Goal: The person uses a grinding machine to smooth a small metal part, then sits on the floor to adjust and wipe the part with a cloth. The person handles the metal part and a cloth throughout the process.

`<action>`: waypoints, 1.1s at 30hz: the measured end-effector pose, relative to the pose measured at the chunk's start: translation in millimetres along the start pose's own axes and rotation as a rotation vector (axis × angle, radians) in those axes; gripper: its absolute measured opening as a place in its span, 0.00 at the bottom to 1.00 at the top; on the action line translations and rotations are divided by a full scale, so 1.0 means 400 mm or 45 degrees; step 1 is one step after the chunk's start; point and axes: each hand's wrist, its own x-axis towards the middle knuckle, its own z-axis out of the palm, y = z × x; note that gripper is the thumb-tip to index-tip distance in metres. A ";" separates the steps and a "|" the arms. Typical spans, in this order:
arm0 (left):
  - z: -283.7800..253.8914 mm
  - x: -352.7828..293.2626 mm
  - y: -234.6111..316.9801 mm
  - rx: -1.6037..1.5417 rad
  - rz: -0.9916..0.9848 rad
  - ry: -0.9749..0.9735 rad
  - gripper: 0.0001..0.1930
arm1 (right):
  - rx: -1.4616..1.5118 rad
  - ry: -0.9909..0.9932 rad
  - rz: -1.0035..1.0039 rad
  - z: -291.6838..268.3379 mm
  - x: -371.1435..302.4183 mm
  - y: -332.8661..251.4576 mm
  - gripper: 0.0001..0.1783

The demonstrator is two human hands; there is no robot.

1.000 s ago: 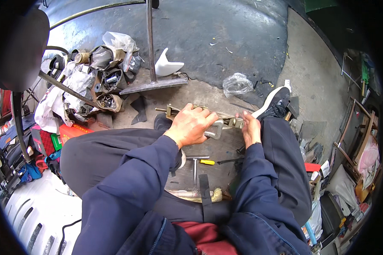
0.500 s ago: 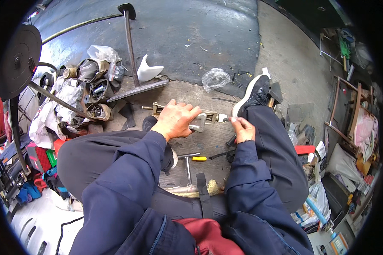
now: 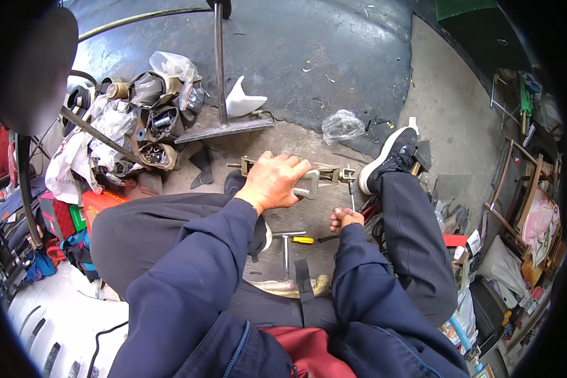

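My left hand (image 3: 274,181) is closed over a long brass-coloured metal frame (image 3: 326,171) held crosswise between my feet. A rod end sticks out at its left, and a squared metal fitting (image 3: 346,175) sits at its right end. Beside my left fingers is a thick grey metal loop (image 3: 307,186); how it joins the frame is hidden. Below the fitting, my right hand (image 3: 346,218) has its fingers curled around the lower end of a thin metal rod (image 3: 352,196), which points up to the fitting. A T-handle wrench (image 3: 286,255) and a yellow-handled screwdriver (image 3: 303,240) lie nearer me.
Open bags of hardware (image 3: 159,154) crowd the left, next to a metal stand (image 3: 223,130) and a white curved piece (image 3: 243,99). Ahead lies a crumpled clear plastic bag (image 3: 343,127). My right shoe (image 3: 394,157) is near the fitting. Wooden frames (image 3: 529,189) and clutter line the right.
My right hand has moved down toward me from the frame's right end, and the thin rod now shows above it. My left hand keeps its hold. The whole view has shifted slightly.
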 end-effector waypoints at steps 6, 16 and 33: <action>0.004 0.022 0.013 0.009 0.013 -0.060 0.24 | 0.104 0.145 -0.001 -0.091 -0.022 -0.103 0.26; 0.004 0.028 0.028 0.015 0.001 -0.143 0.26 | -0.487 -0.130 -0.302 -0.026 -0.087 -0.197 0.13; 0.011 0.011 0.003 0.020 0.029 -0.069 0.23 | 0.244 -0.464 -0.565 0.076 0.077 -0.378 0.16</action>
